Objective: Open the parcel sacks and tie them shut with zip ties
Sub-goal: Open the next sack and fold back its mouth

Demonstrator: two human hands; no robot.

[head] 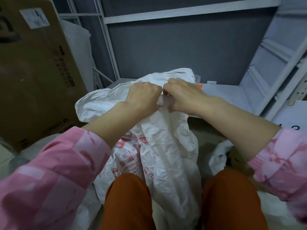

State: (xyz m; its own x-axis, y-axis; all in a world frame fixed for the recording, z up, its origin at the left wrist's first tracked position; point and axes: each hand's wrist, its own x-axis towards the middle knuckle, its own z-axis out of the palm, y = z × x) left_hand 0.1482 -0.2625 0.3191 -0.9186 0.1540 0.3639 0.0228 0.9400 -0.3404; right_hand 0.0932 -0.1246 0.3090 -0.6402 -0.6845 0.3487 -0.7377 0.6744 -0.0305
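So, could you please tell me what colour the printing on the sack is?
Red, on the white sack; the head view shows it.

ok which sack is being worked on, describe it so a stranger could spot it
Start at the white shelving ahead. In front of it, between the knees, stands a white woven sack. Unlike the plain white sack beside it, it has red print and both hands pinch its neck.

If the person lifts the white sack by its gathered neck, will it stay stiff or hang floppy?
Probably floppy: the white sack is creased and drapes in folds below both hands. It seems light, since its body sags flat. The left hand and right hand grip the bunched neck.
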